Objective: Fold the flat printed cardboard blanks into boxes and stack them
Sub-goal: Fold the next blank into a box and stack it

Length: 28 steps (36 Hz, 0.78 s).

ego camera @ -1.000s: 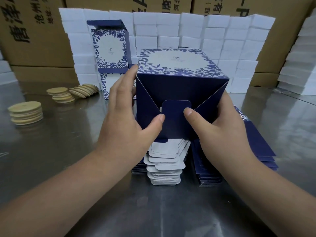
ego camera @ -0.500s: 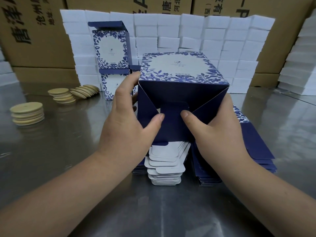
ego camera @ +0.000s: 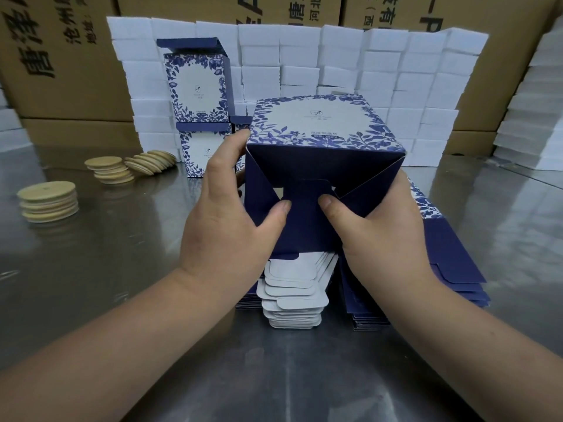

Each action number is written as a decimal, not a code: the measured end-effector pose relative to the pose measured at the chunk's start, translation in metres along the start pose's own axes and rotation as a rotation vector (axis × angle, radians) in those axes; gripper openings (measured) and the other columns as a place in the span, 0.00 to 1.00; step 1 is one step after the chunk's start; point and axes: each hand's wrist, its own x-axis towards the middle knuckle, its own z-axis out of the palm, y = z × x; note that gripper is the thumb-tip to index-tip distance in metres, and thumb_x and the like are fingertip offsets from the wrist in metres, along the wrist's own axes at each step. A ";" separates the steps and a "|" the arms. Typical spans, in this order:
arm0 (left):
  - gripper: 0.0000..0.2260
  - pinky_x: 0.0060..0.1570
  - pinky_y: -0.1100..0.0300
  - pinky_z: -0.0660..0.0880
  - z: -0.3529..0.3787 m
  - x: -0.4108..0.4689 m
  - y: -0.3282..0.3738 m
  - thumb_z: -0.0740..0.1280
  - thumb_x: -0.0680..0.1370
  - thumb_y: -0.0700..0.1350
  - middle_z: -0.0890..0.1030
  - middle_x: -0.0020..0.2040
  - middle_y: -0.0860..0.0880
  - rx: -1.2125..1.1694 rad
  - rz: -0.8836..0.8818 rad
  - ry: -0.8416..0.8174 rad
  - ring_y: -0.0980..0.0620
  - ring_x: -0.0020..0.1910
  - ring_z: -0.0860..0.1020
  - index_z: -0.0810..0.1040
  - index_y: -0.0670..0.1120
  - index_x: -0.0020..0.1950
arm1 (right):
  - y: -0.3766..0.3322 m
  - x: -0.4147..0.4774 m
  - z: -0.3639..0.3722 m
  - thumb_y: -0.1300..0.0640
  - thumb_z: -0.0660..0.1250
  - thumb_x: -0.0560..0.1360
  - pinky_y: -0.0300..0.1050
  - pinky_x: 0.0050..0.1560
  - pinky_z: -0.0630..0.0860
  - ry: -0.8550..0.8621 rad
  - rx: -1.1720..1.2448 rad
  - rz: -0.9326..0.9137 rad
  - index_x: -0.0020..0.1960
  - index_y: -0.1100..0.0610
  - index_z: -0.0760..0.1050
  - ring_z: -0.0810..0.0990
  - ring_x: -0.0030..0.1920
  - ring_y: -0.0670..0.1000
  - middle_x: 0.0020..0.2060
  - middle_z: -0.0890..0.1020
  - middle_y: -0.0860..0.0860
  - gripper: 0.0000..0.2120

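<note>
I hold the half-formed box up off the surface, above the pile of flat blanks, its navy bottom turned toward me. My left hand and right hand each clasp a side. The left fingers wrap round the wall, and both thumbs press the centre tab inward. It looks like light, thin card, stiff along the creases and easily dented on the open panels. I judge it best gripped at corners and folds, never squeezed mid-wall. The glossy print may be slippery.
</note>
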 end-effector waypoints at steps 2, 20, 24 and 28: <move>0.40 0.56 0.56 0.75 0.000 0.000 0.000 0.75 0.69 0.41 0.67 0.58 0.66 0.006 0.006 0.002 0.59 0.57 0.73 0.52 0.71 0.61 | 0.000 0.000 0.001 0.54 0.73 0.68 0.19 0.44 0.66 0.002 -0.003 -0.002 0.49 0.34 0.66 0.72 0.50 0.26 0.51 0.75 0.33 0.21; 0.38 0.53 0.60 0.74 0.004 0.003 -0.004 0.76 0.68 0.41 0.64 0.56 0.70 0.006 0.034 0.025 0.63 0.55 0.72 0.56 0.65 0.64 | 0.004 0.001 0.006 0.56 0.74 0.68 0.20 0.45 0.68 0.054 0.046 0.001 0.52 0.36 0.66 0.73 0.51 0.28 0.50 0.76 0.34 0.23; 0.36 0.54 0.53 0.76 0.004 0.004 -0.001 0.73 0.67 0.45 0.64 0.56 0.69 -0.003 0.032 0.026 0.61 0.55 0.72 0.56 0.64 0.65 | 0.006 0.001 0.006 0.56 0.75 0.67 0.19 0.43 0.66 0.084 0.081 0.009 0.55 0.39 0.66 0.72 0.48 0.25 0.46 0.75 0.31 0.25; 0.35 0.52 0.58 0.75 0.004 0.004 -0.002 0.72 0.66 0.46 0.65 0.56 0.69 -0.001 0.034 0.033 0.64 0.54 0.72 0.55 0.65 0.64 | 0.008 0.000 0.006 0.56 0.75 0.66 0.19 0.43 0.67 0.086 0.086 0.016 0.56 0.40 0.66 0.72 0.48 0.25 0.46 0.75 0.31 0.25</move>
